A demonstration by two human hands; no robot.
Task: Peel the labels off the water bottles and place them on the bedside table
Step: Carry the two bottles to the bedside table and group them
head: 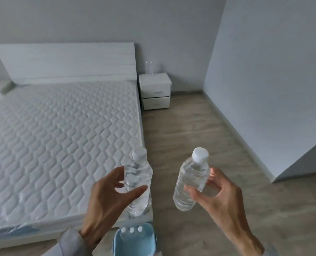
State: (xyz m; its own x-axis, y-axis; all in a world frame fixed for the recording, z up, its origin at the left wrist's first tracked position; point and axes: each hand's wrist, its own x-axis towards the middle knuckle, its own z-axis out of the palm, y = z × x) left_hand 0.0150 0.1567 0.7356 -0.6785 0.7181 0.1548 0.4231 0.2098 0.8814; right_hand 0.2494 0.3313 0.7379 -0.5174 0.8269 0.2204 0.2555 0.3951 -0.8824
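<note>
My left hand (105, 202) grips a clear, label-free water bottle (138, 174) with a white cap, held upright over the mattress corner. My right hand (220, 198) holds a second clear bottle (189, 182) with a white cap, tilted slightly, above the floor. The white bedside table (154, 83) stands far ahead next to the headboard, with one clear bottle (149, 67) on its top. A light blue basket (135, 241) sits on the floor below my hands, with three white bottle caps showing in it.
A bed with a quilted white mattress (61, 141) fills the left side, with a white headboard (68, 61) behind. Wood floor (190, 130) runs between the bed and the grey wall (264, 89) on the right, leading to the bedside table.
</note>
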